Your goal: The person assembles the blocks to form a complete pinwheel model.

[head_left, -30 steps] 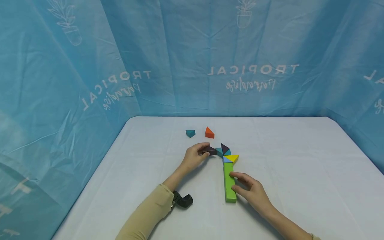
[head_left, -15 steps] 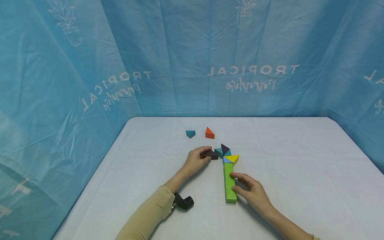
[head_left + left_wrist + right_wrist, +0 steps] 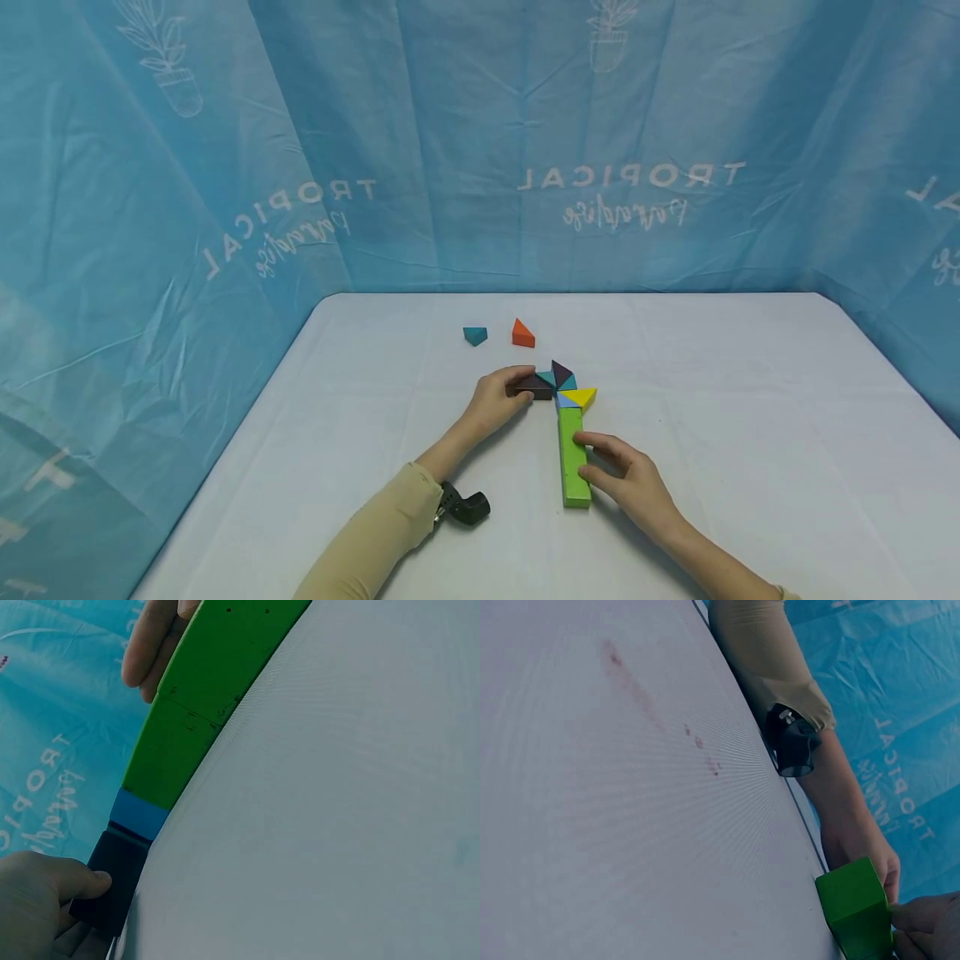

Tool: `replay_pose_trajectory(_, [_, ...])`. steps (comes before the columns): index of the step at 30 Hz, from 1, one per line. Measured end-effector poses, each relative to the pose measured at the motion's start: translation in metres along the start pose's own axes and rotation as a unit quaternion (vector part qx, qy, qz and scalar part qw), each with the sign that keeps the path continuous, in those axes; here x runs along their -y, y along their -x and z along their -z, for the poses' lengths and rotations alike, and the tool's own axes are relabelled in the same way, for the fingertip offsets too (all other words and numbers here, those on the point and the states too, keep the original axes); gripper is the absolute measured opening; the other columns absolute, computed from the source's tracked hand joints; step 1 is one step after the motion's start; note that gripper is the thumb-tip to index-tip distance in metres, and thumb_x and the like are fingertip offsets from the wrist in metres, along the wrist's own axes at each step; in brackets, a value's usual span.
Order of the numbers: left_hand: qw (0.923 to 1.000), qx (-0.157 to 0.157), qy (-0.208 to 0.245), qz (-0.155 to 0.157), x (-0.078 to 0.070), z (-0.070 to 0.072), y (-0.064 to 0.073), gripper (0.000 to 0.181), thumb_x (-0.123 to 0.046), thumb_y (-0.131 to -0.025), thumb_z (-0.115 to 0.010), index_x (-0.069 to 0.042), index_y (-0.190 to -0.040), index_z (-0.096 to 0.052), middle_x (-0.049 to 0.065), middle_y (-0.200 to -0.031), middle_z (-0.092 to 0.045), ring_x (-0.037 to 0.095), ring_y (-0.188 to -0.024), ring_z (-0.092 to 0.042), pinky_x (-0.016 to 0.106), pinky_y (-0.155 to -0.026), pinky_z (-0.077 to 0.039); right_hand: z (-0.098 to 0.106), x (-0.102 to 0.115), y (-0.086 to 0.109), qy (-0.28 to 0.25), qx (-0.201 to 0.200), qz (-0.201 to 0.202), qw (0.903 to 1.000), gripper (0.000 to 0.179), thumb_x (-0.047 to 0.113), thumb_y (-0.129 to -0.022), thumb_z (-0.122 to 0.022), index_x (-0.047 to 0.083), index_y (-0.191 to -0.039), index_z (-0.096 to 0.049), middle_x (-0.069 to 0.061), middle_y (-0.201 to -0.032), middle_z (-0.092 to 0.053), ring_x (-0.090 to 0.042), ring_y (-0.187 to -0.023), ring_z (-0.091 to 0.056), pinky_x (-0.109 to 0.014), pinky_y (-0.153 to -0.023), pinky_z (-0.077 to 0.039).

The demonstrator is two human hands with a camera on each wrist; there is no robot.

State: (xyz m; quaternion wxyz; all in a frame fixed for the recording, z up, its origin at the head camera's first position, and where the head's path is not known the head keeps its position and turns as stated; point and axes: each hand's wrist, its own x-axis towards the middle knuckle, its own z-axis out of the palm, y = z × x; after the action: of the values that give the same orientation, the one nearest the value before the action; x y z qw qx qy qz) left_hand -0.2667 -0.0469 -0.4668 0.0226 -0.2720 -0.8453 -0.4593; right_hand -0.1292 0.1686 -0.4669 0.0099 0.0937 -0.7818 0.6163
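My left hand (image 3: 487, 408) pinches a dark brown triangular block (image 3: 542, 393) between thumb and fingers. The block's right end is right at a cluster of small triangular blocks: a teal one, another dark one (image 3: 560, 374), a yellow one (image 3: 585, 396) and a light blue one (image 3: 566, 402). Below the cluster lies a long green bar (image 3: 572, 479); the left wrist view shows a seam across the green (image 3: 172, 742). My right hand (image 3: 630, 479) touches the bar's right side with thumb and fingertips, its fingers loosely bent.
Farther back on the white-covered table (image 3: 750, 417) lie a loose teal block (image 3: 475, 335) and an orange triangular block (image 3: 523, 334). Blue printed curtains (image 3: 480, 250) enclose the far side and both sides. A black wrist camera (image 3: 467, 508) hangs at my left wrist.
My left hand has drawn the dark block slightly toward me, then slid it right, closing the gap to the cluster. The right hand and green bar stay in place.
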Motion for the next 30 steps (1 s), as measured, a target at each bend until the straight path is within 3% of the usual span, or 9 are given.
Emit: replay_pose_trajectory(30, [0.9998, 0.005, 0.006, 0.018, -0.0005, -0.0044, -0.0062, 0.042, -0.007, -0.086, -0.069, -0.002, -0.126, -0.058, 0.010, -0.121, -0.061, 0.018, -0.109, -0.059, 0.019, -0.086, -0.047, 0.0006, -0.0019, 0.0001, 0.004, -0.001, 0.005, 1.0000, 0.038, 0.015, -0.084, -0.072, 0.011, -0.121, -0.062, 0.002, -0.124, -0.060, -0.016, -0.122, -0.049, -0.021, -0.099, -0.038])
